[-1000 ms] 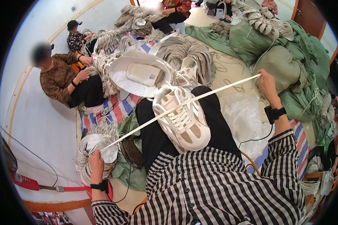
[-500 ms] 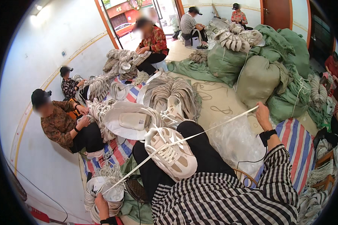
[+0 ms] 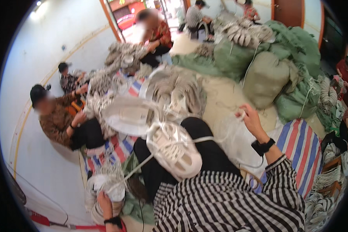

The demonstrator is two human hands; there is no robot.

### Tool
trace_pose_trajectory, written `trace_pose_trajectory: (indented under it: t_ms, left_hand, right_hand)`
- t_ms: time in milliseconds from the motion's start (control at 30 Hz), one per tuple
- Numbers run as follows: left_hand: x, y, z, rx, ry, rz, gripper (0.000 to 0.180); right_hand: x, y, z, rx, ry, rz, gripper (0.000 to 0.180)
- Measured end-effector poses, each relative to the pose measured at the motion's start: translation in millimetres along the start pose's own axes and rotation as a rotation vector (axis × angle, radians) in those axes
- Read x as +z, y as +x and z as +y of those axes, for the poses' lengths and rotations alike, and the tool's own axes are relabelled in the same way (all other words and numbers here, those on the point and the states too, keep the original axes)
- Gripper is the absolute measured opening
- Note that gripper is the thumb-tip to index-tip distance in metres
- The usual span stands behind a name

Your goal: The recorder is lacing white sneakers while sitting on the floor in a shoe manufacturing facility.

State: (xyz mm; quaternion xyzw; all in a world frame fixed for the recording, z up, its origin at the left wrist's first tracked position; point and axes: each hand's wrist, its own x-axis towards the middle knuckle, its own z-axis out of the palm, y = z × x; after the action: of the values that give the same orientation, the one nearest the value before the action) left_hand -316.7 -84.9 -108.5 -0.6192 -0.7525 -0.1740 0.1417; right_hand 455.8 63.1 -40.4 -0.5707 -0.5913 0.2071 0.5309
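Observation:
A white and beige shoe upper [image 3: 175, 152], laced in a crisscross at its front, lies on my lap. A long white shoelace [image 3: 138, 168] runs across it, sagging, toward both of my hands. Down at the lower left, my left hand [image 3: 104, 204] pinches one end of the lace, beside a pile of stacked uppers [image 3: 100, 181]. My right hand [image 3: 251, 120] is raised on the right above clear plastic, its fingers closed on the other end, slightly blurred. Just beyond the laced shoe rests another large pale upper [image 3: 123, 115], its inside facing up.
More stacked uppers [image 3: 170, 91] stand ahead of my knees. Big green sacks [image 3: 266, 79] fill the far right. A striped sheet [image 3: 299, 145] and a crumpled clear plastic bag [image 3: 232, 141] lie at my right. A person [image 3: 54, 120] sits at the left, others farther back.
The lace was taut and straight; now it hangs slack and curved. My right hand has come down and inward, its fingers turned upward. My left hand stays in nearly the same place.

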Motion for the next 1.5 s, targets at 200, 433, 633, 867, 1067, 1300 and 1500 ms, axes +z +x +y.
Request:
trace_pose_trajectory:
  t_ms: [200,433,633,867,1067,1300,1500]
  left_hand:
    - [-35.4,61.4,159.7,-0.058,-0.869,0.027,0.013]
    - [-59.9,99.0,322.4,0.168,-1.152,-0.046,0.010]
    - [-32.6,90.9,357.1,-0.053,-1.433,-0.134,0.009]
    - [-21.9,68.9,355.2,-0.092,-1.361,-0.166,0.010]
    - [-20.3,68.5,354.4,-0.021,-1.272,-0.113,0.010]
    - [-19.0,67.2,354.3,-0.042,-1.329,-0.098,0.008]
    - [-14.3,67.7,353.1,0.004,-1.274,-0.118,0.009]
  right_hand:
    - [124.4,0.8,-113.2,0.058,0.522,-0.509,0.012]
    - [179.3,-7.7,-143.7,-0.255,0.215,-0.391,0.007]
    - [172.3,-12.2,-133.0,-0.216,0.225,-0.352,0.007]
    - [187.6,-11.7,-133.2,-0.328,0.202,-0.322,0.010]
    - [190.3,-10.4,-135.5,-0.471,0.064,-0.228,0.010]
    - [191.2,-9.3,-136.4,-0.461,0.075,-0.218,0.011]
    - [187.9,-8.2,-133.7,-0.600,-0.025,-0.211,0.012]
